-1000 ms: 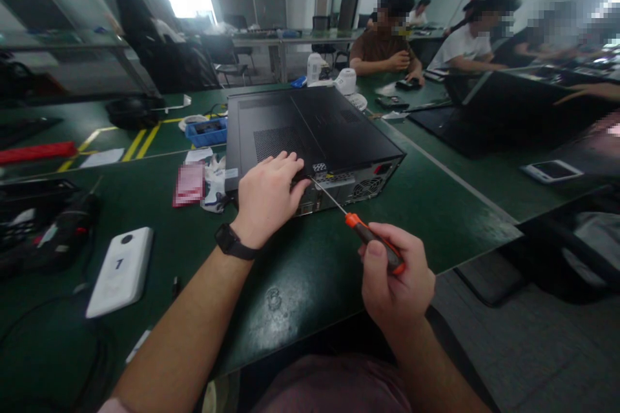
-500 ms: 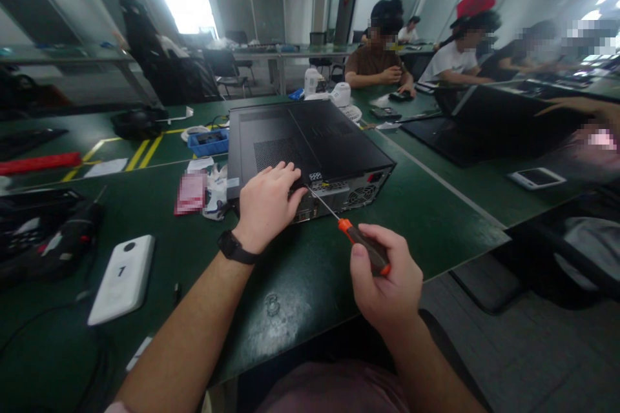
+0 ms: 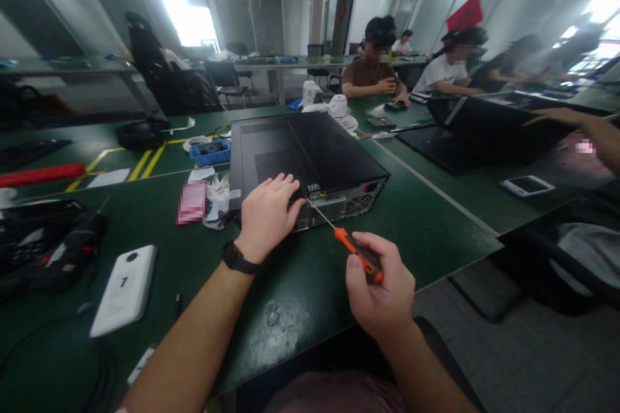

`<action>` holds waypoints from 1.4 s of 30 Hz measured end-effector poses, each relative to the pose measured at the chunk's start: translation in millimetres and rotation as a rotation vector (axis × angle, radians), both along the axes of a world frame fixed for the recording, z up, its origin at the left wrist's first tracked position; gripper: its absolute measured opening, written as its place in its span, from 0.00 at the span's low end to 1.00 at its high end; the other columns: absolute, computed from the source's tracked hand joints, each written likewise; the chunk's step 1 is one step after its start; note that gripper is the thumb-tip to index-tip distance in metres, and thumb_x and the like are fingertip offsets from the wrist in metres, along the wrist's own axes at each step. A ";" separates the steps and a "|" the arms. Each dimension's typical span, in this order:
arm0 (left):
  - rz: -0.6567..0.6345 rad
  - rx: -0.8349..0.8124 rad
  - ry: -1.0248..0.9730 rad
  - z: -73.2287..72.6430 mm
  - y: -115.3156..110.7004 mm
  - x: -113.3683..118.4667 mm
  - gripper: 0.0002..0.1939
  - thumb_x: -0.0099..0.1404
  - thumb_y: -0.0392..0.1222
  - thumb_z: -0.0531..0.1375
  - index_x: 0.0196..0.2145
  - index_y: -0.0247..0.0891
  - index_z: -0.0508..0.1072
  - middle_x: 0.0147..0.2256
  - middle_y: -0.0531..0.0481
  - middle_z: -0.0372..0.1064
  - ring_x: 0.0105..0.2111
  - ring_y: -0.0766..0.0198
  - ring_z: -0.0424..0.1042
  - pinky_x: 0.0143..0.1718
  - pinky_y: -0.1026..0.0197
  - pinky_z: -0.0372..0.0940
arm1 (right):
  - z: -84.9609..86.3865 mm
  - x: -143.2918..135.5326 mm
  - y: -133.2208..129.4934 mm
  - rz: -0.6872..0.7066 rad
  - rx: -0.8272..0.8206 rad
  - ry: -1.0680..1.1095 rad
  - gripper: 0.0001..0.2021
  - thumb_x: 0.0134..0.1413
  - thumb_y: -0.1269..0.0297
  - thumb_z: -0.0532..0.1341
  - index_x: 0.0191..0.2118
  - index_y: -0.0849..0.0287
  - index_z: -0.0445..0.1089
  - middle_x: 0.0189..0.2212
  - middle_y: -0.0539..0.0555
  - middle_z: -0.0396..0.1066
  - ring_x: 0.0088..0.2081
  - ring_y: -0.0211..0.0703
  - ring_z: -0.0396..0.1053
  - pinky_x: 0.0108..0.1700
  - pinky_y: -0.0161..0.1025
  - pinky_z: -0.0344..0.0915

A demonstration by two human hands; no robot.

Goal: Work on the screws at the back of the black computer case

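A black desktop computer case (image 3: 314, 142) lies flat on the green table, its rear panel with a fan grille facing my side. My left hand (image 3: 270, 206) rests on the case's near top edge, fingers stretched out over it and thumb pointing to the screwdriver's tip. In my right hand (image 3: 382, 287) is an orange and dark grey screwdriver (image 3: 345, 239), gripped by its handle. Its thin shaft slants up and left to the top of the rear panel, beside my left thumb. What the tip touches is too small to make out.
A white phone-like block (image 3: 124, 290) and a black power tool (image 3: 72, 239) lie at left. Beside the case are a glove (image 3: 217, 200) and a blue bin (image 3: 210, 151). A white phone (image 3: 527, 186) lies at right, near a co-worker's arm (image 3: 576, 119).
The whole view has shifted slightly. The screwdriver's handle is rolled to a different angle in my right hand, showing more orange. My left hand keeps its place on the case.
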State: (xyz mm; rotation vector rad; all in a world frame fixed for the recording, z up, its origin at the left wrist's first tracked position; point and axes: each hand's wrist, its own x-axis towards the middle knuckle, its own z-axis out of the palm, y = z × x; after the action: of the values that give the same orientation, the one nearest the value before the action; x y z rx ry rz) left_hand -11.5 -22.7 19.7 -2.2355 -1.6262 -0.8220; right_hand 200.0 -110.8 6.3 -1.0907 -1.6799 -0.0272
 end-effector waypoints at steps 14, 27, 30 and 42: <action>0.002 -0.010 -0.005 1.7 -1.9 0.7 0.16 0.74 0.44 0.59 0.55 0.38 0.78 0.60 0.41 0.76 0.63 0.51 0.73 0.67 0.47 0.66 | 1.1 -1.9 -1.0 -0.011 -0.011 0.004 0.10 0.62 0.67 0.61 0.49 0.56 0.70 0.35 0.53 0.80 0.29 0.41 0.79 0.34 0.38 0.76; 0.012 -0.014 -0.006 0.7 -1.8 1.1 0.16 0.73 0.44 0.60 0.55 0.39 0.78 0.60 0.42 0.75 0.63 0.50 0.73 0.67 0.46 0.65 | -11.8 -7.5 -9.5 0.014 -0.050 0.010 0.12 0.63 0.65 0.61 0.51 0.56 0.69 0.38 0.55 0.78 0.35 0.44 0.79 0.38 0.40 0.77; 0.011 -0.010 -0.009 0.8 -1.7 1.0 0.16 0.73 0.44 0.60 0.55 0.41 0.78 0.60 0.43 0.76 0.63 0.51 0.73 0.67 0.46 0.65 | -13.9 -8.1 -10.7 0.024 -0.050 0.011 0.12 0.63 0.66 0.61 0.51 0.57 0.69 0.39 0.55 0.78 0.36 0.44 0.79 0.39 0.41 0.77; 0.009 0.007 0.001 -0.6 -0.3 0.0 0.16 0.73 0.44 0.61 0.54 0.39 0.78 0.59 0.42 0.76 0.62 0.50 0.73 0.66 0.46 0.67 | -16.0 -8.1 -8.3 0.046 -0.011 0.019 0.14 0.61 0.69 0.61 0.52 0.56 0.69 0.39 0.55 0.77 0.37 0.44 0.78 0.38 0.41 0.76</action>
State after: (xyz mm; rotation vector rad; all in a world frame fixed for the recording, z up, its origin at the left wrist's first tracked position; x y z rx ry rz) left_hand -11.5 -23.0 19.1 -2.2221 -1.6293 -0.8225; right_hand 191.9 -119.2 -9.7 -1.0576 -1.6891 0.0220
